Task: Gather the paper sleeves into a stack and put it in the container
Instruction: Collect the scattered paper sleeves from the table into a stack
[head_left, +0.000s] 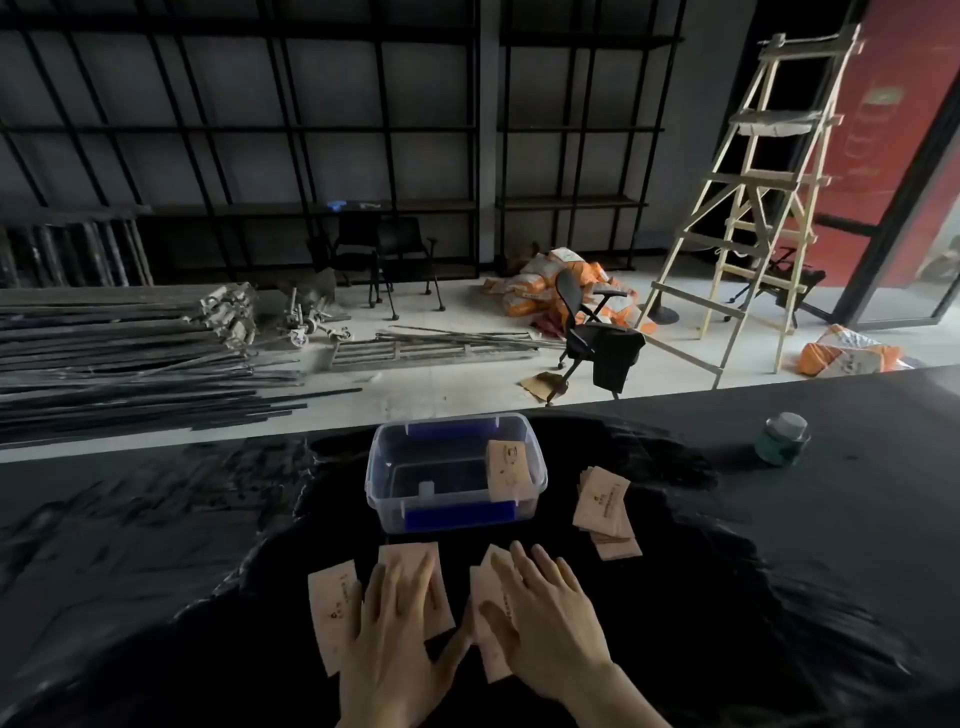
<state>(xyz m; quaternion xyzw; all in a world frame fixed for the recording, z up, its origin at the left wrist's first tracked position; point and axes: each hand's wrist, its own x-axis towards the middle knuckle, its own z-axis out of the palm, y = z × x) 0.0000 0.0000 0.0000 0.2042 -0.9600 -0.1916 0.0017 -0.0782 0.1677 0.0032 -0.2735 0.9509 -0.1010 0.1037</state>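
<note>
Tan paper sleeves lie on a black table. My left hand (397, 629) rests flat, fingers spread, on one sleeve (441, 597), with another sleeve (332, 608) just to its left. My right hand (540, 618) lies flat on a few overlapping sleeves (491, 660). A loose pile of sleeves (605, 512) sits to the right of the clear plastic container (395, 499). Inside the container, a small stack of sleeves (509, 467) leans at its right side. Neither hand grips anything.
A green jar with a pale lid (783, 439) stands at the table's far right. Beyond the table's far edge are metal poles (130, 353), office chairs (597, 332), orange sacks and a wooden ladder (753, 197).
</note>
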